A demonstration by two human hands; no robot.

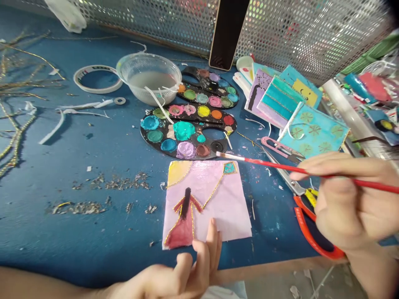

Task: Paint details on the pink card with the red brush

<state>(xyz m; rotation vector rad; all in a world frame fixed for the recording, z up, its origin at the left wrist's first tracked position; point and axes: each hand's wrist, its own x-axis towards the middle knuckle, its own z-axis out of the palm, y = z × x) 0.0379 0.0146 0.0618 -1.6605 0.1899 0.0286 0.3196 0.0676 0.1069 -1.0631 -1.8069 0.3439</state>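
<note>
right hand (352, 205) pinching a skinny red paintbrush (274, 165), left hand (179, 272) loosely apart, fingertips on a cute kite painting (227, 207), messy paint palette (162, 128) behind

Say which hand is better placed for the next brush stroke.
Probably the right hand: it holds the red brush, tip by the palette; the left hand lies partly over the painted card, without a brush.

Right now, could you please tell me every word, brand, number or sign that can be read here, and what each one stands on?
No text can be read with certainty.
Tape roll: dark print on the inside of the ring, too small and blurred to read.
Scissors: faint marks on the orange handle, too blurred to read.
Painted card and paintbrush: no lettering visible.
</note>
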